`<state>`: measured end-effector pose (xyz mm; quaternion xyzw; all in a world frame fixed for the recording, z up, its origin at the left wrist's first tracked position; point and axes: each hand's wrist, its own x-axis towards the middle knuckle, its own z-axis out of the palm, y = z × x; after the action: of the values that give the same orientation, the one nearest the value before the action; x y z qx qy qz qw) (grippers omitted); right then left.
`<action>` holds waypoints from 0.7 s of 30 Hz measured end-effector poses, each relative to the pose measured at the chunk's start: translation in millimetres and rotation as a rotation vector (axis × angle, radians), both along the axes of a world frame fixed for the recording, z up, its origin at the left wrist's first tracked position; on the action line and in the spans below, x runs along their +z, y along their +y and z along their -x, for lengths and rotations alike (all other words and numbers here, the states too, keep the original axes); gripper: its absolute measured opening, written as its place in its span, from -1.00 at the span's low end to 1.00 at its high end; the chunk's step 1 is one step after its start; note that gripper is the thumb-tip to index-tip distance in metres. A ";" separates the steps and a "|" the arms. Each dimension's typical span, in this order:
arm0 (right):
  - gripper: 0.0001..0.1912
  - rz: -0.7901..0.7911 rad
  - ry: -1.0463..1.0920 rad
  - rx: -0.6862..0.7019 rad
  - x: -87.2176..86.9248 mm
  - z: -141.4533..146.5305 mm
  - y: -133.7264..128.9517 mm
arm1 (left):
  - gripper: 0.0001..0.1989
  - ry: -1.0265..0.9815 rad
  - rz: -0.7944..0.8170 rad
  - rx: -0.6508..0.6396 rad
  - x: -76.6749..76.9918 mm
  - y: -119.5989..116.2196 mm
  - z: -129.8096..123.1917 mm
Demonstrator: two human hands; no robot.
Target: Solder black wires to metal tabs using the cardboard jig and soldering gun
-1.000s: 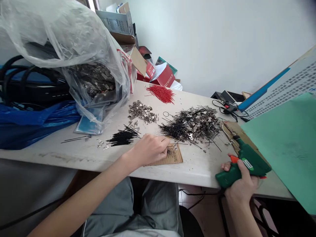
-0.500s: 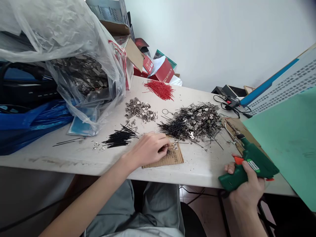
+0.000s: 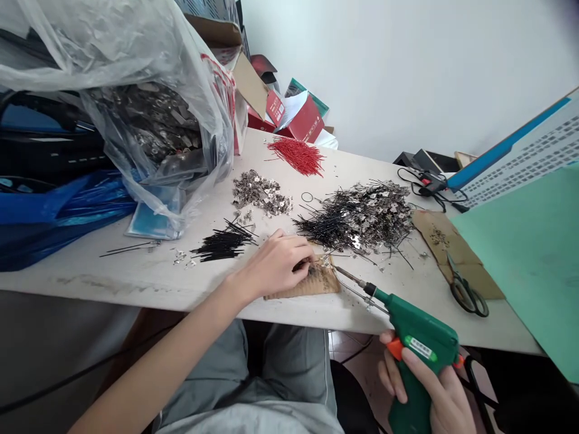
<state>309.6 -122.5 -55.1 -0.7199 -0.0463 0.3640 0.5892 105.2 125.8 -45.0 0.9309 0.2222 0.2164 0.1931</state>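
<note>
My left hand point(image 3: 279, 262) rests on a small brown cardboard pad point(image 3: 316, 283) near the table's front edge, its fingers pinched on a small metal piece with a thin wire. My right hand point(image 3: 427, 389) grips a green soldering gun point(image 3: 418, 355) with an orange trigger. Its metal tip point(image 3: 348, 276) points left at the pad, close to my left fingers. Just behind the pad lies a large heap of black wires with metal tabs point(image 3: 357, 217).
On the white table point(image 3: 149, 280) lie a bundle of black wires point(image 3: 224, 244), loose metal tabs point(image 3: 260, 193), red wires point(image 3: 298, 155) and scissors point(image 3: 465, 289) on cardboard. A plastic bag of metal parts point(image 3: 145, 114) stands left. A green sheet point(image 3: 534, 253) lies right.
My right hand has swung the soldering gun from the right of the table down and left, bringing its tip to the cardboard pad. The scissors are now uncovered. My left hand stays on the pad.
</note>
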 end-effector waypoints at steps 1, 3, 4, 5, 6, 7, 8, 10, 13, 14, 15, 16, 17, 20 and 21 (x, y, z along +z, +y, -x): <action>-0.43 0.022 -0.004 -0.007 -3.0 -1.3 -0.2 | -0.82 0.003 0.004 0.001 0.1 -0.1 0.3; -0.41 0.013 -0.002 0.027 -7.0 -3.0 0.4 | -0.82 0.007 0.008 0.004 0.3 -0.1 0.7; -0.43 -0.002 0.005 0.058 -7.8 -2.9 1.2 | -0.83 0.010 0.006 0.007 0.4 0.0 0.9; -0.46 -0.015 0.017 0.089 -7.7 -2.1 2.2 | -0.83 0.016 0.002 0.010 0.3 0.1 0.9; -0.49 -0.028 0.026 0.116 -6.5 -0.6 3.6 | -0.83 0.021 -0.003 0.011 0.1 0.3 0.9; -0.52 -0.040 0.035 0.140 -4.4 1.6 5.4 | -0.83 0.027 -0.008 0.011 -0.2 0.5 0.8; -0.54 -0.052 0.045 0.160 -1.2 4.2 7.4 | -0.83 0.031 -0.012 0.010 -0.6 0.7 0.8; -0.56 -0.074 0.055 0.179 7.3 10.3 12.3 | -0.84 0.032 -0.017 0.007 -1.3 1.0 0.8; -0.56 -0.099 0.079 0.181 21.6 19.0 19.7 | -0.84 0.026 -0.020 0.003 -1.7 1.1 1.0; -0.56 -0.106 0.090 0.179 25.2 21.3 21.4 | -0.84 0.024 -0.018 0.003 -1.6 1.0 1.1; -0.56 -0.107 0.099 0.176 27.8 23.0 22.4 | -0.84 0.023 -0.015 0.004 -1.4 0.9 1.3; -0.57 -0.101 0.108 0.174 29.4 24.1 22.8 | -0.84 0.020 -0.010 0.003 -1.2 0.7 1.4; -0.59 -0.091 0.114 0.171 30.0 24.7 22.4 | -0.85 0.016 -0.004 0.003 -0.9 0.5 1.6; -0.64 -0.076 0.126 0.187 29.0 24.4 19.3 | -0.86 0.000 0.010 -0.007 -0.2 -0.5 1.5; -0.65 -0.078 0.129 0.199 28.6 23.9 18.3 | -0.87 -0.003 0.012 -0.012 -0.2 -0.7 1.4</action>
<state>285.7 -104.2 -26.5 -0.6633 -0.0937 0.4641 0.5795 103.9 125.0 -45.1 0.9307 0.2176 0.2153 0.2002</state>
